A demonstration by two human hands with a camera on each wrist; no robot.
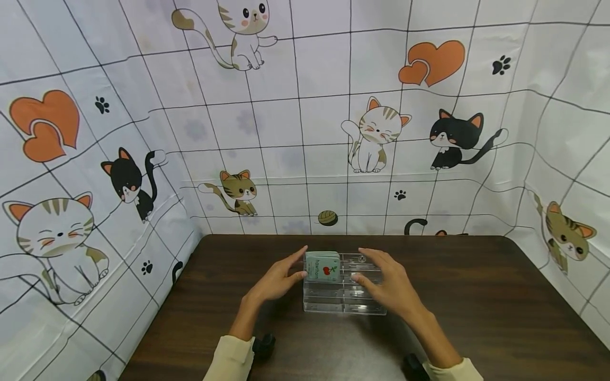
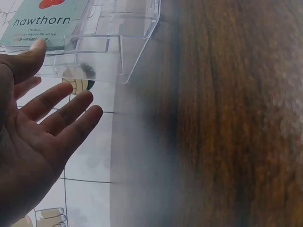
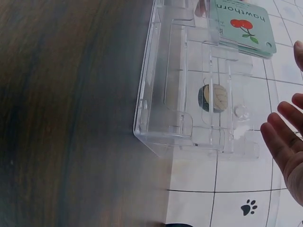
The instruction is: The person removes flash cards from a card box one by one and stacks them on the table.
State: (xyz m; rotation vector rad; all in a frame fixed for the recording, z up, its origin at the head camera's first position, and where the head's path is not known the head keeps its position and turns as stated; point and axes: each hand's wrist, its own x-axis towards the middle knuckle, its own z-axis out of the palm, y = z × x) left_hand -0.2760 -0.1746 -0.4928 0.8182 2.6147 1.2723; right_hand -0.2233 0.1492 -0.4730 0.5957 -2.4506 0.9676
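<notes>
Left hand (image 1: 274, 283) thumb touches card stack (image 1: 323, 266), centre frame; right hand (image 1: 388, 286) open over clear holder (image 1: 345, 301). Both fingers spread, nothing clamped. Risk: a nudge tips cards or slides holder across surface (image 1: 476, 296).

- Rack (image 1: 344, 296): clear, glossy plastic.
- Cards (image 1: 323, 266): smooth printed paper, pale green.
- Table (image 1: 476, 296): dark grained wood, low sheen.
- Backdrop (image 1: 286, 121): printed sheet, creased.

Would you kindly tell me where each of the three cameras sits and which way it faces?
Head: looks forward and down at the table, both hands and sleeves either side of the clear rack.
Left wrist: beside the left hand, facing its open palm, the rack and the hawthorn card.
Right wrist: beside the right hand, showing its fingers and the rack.
All share rack and card.
</notes>
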